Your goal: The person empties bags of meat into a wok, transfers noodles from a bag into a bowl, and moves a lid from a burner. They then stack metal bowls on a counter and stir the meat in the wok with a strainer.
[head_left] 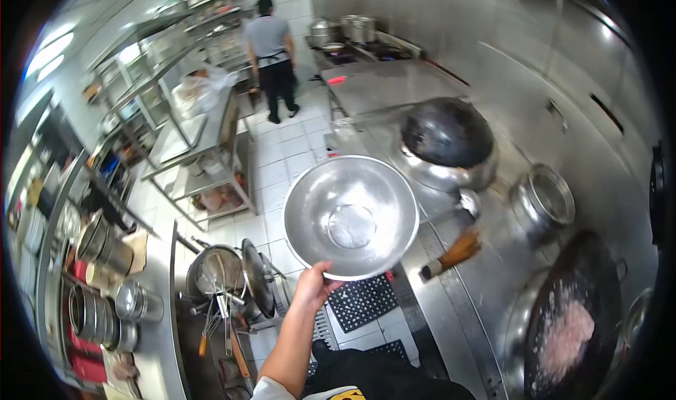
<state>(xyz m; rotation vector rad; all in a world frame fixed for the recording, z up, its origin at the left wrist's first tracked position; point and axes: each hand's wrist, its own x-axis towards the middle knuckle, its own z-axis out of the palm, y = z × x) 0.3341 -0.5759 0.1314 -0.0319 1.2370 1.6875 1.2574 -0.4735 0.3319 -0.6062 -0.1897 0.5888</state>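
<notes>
A large, empty metal bowl (351,220) is held up at the middle of the view, above the floor beside the stove counter. My left hand (317,285) grips its near rim, thumb on the inner side and the other fingers beneath, partly hidden. My right hand does not show. To the right, a black wok (611,287) holds a pale pink mass (567,336) that looks like meat. Closer to the bowl, a brush (454,253) with brown bristles lies on the steel counter (486,298).
An upturned dark wok (447,132) and a metal pot (542,196) sit on the right counter. At lower left stands a pot with whisks (215,277). Shelving (197,153) runs along the left. A person (271,55) stands farther back, facing away.
</notes>
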